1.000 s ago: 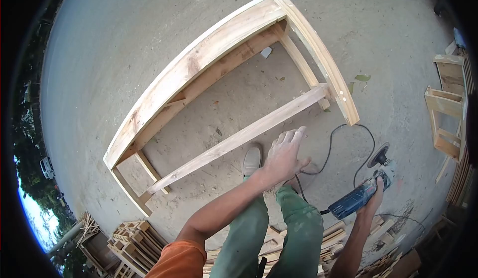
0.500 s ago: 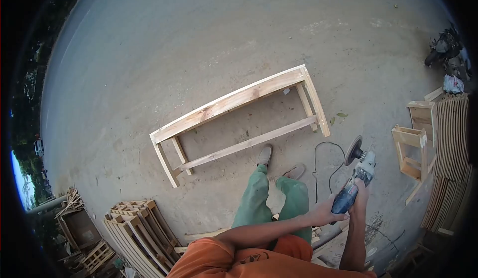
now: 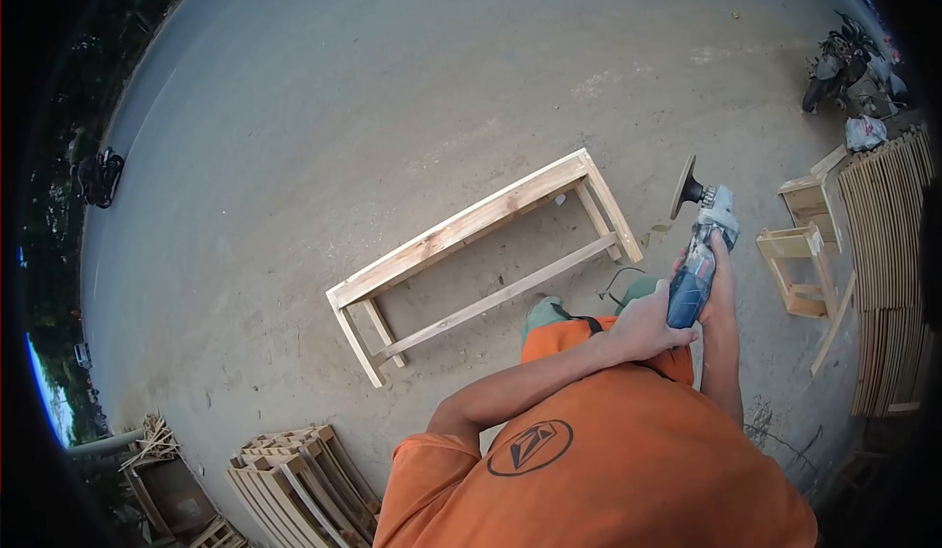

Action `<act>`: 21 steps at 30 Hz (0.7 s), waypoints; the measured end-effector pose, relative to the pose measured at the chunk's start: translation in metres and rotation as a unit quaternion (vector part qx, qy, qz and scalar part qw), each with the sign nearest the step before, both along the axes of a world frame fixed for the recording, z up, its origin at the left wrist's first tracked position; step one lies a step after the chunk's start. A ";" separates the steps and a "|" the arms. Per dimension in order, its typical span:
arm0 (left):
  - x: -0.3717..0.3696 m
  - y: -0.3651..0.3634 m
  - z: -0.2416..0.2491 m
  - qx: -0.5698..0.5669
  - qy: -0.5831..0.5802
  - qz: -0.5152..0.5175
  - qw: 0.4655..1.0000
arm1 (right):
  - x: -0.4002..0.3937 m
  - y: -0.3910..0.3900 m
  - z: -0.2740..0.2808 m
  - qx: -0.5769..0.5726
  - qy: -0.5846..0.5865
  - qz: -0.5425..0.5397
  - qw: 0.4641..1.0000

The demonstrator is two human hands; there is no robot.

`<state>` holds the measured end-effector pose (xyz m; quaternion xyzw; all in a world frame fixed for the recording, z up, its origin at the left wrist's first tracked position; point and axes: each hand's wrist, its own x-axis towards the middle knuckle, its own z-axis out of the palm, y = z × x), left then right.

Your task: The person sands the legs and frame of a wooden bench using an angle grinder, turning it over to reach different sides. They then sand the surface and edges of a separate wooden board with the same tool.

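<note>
An angle grinder [image 3: 691, 288] with a blue body and a grey head is held up in front of the orange shirt. My left hand [image 3: 643, 325] grips the rear end of its body from the left. My right hand [image 3: 721, 275] is wrapped round the body from the right, nearer the head. A dark round disc [image 3: 684, 187] is mounted on the head, seen nearly edge-on and apart from any wood. To the left, a long wooden bench frame [image 3: 461, 224] lies on the ground, its legs pointing toward my feet.
Stacked wooden slats [image 3: 888, 273] stand at the right, beside small wooden frames [image 3: 807, 244]. More wooden frames [image 3: 299, 484] are stacked at the lower left. Motorcycles stand at the upper right and the far left. A thin cable shows near my legs.
Both hands have raised the grinder, which now appears higher in view. The view has shifted, so the shirt fills more of the bottom and my legs are mostly hidden.
</note>
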<state>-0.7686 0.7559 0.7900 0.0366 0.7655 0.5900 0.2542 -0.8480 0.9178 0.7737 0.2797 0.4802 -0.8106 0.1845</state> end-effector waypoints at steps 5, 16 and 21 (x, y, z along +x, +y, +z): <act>-0.031 0.021 -0.009 0.105 0.001 -0.050 0.993 | -0.055 0.070 0.025 0.023 0.011 0.048 0.999; -0.066 0.116 -0.121 -0.009 -0.180 0.319 0.930 | -0.213 0.300 0.002 0.063 -0.021 0.079 0.995; -0.156 0.198 -0.076 0.110 -0.106 0.210 0.966 | -0.262 0.299 -0.018 0.042 -0.061 0.087 0.993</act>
